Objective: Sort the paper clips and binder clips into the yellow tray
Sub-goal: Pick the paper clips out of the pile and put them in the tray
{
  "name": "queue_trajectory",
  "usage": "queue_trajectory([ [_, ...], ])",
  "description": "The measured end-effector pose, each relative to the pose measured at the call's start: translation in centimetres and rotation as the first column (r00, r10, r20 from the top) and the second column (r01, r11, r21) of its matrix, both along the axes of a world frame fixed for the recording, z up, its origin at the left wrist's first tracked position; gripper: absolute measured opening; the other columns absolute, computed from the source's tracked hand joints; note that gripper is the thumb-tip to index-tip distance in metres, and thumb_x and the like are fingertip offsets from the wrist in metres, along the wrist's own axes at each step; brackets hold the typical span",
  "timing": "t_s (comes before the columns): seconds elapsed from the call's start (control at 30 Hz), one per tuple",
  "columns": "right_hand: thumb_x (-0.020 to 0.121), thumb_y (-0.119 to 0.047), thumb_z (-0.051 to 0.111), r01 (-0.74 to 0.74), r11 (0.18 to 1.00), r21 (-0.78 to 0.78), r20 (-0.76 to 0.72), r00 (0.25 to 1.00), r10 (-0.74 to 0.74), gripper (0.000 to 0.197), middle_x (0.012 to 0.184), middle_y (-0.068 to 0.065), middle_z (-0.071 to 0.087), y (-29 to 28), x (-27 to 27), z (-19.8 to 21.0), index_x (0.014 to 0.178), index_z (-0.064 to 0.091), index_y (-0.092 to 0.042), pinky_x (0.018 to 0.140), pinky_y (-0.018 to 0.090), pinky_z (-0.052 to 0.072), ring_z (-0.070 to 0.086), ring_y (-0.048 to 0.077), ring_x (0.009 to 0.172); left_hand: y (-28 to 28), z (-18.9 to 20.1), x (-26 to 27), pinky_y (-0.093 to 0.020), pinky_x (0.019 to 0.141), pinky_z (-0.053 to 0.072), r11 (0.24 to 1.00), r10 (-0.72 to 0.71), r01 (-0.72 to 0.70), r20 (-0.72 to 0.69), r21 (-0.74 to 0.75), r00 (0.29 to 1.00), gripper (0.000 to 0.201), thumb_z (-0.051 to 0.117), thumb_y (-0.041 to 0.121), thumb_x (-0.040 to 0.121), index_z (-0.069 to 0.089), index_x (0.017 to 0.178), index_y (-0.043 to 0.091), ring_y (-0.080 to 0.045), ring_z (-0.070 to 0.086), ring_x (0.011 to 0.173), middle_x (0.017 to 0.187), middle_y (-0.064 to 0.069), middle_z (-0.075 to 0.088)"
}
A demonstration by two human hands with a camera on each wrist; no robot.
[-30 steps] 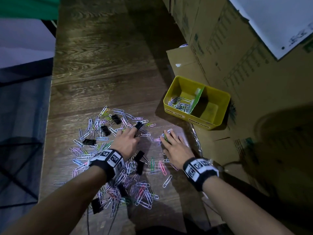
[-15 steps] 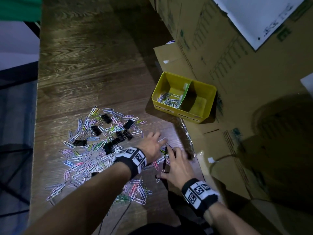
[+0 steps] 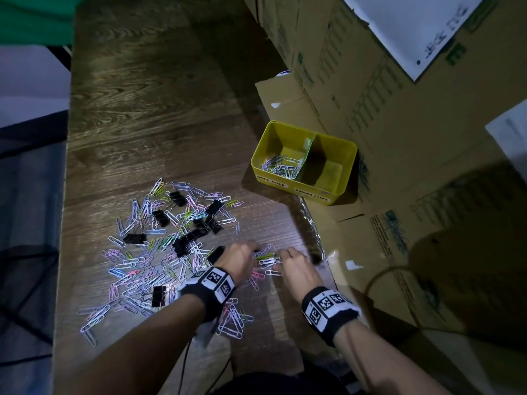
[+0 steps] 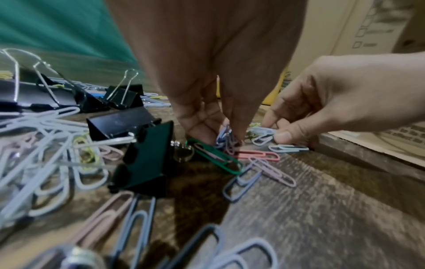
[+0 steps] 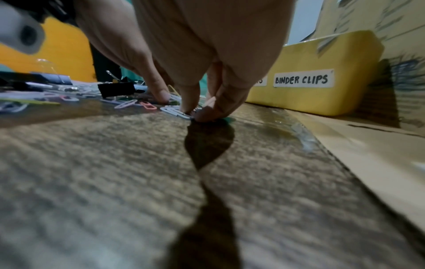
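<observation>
Both hands are working at the heap's near edge: left hand and right hand are touching paper clips between them. Yellow tray is sitting beyond, well apart.

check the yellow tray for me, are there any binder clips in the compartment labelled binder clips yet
No: in the head view the yellow tray's right compartment, labelled binder clips, shows only bare yellow floor, while paper clips lie in the left one.

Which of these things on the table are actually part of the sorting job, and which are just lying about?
Part of the job:
paper clips
black binder clips
yellow tray
left hand, pinching paper clips
right hand, fingertips on paper clips

Just lying about:
cardboard boxes
white paper sheet
black cable
</observation>
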State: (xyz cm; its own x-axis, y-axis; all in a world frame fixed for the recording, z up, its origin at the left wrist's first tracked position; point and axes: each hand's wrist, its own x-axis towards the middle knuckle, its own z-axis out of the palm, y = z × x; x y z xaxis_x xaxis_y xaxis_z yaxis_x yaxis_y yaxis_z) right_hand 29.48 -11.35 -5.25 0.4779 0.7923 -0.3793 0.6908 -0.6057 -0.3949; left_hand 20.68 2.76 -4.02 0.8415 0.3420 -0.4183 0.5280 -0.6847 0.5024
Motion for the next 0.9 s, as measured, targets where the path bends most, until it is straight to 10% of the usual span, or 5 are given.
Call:
queue_trajectory([
  [0.3,0.085,0.009,0.053,-0.032,0.999,-0.022,0.015,0.999,0.033,0.032,0.117,0.014,0.059,0.0,0.6,0.0,0.115,0.058,-0.002,0.082,0.03,0.05,0.061,0.028,0.1,2.0,0.5,-0.1,-0.024,0.062,0.046,0.958,0.225,-0.231,-0.052,-0.167,0.973,0.016,0.057,0.008,0.088,0.069,0.095,0.015,-0.015,0.061,0.07,0.085,0.0,0.069],
  [0.5,0.093,-0.01,0.053,0.132,0.987,0.087,-0.138,0.983,-0.119,0.016,0.106,0.007,0.061,-0.8,1.4,-0.2,0.106,0.063,-0.007,0.074,0.021,0.04,0.057,0.021,0.091,1.7,0.7,0.1,-0.019,0.06,0.043,0.949,0.288,-0.289,-0.022,-0.128,0.957,0.015,0.058,0.01,0.087,0.071,0.092,0.016,-0.013,0.059,0.068,0.08,0.001,0.065],
  [0.67,0.092,-0.033,0.056,0.348,0.92,0.182,-0.369,0.891,-0.265,0.02,0.072,-0.004,0.06,-2.0,2.0,-0.7,0.072,0.053,-0.034,0.07,0.029,0.044,0.056,0.018,0.075,1.5,0.7,0.5,-0.037,0.062,0.052,0.576,0.682,-0.584,-0.057,-0.572,0.729,0.02,0.06,-0.003,0.084,0.069,0.076,0.014,-0.024,0.06,0.057,0.063,-0.009,0.068],
  [0.9,0.09,-0.025,0.062,0.566,0.777,0.277,-0.679,0.687,-0.259,0.02,0.063,0.002,0.064,-1.5,2.5,4.1,0.071,0.066,-0.023,0.071,0.034,0.051,0.06,0.015,0.063,4.3,5.1,4.2,-0.037,0.066,0.05,0.454,0.785,-0.503,0.063,-0.735,0.616,0.021,0.058,-0.005,0.083,0.068,0.074,0.01,-0.025,0.062,0.061,0.065,-0.008,0.07],
])
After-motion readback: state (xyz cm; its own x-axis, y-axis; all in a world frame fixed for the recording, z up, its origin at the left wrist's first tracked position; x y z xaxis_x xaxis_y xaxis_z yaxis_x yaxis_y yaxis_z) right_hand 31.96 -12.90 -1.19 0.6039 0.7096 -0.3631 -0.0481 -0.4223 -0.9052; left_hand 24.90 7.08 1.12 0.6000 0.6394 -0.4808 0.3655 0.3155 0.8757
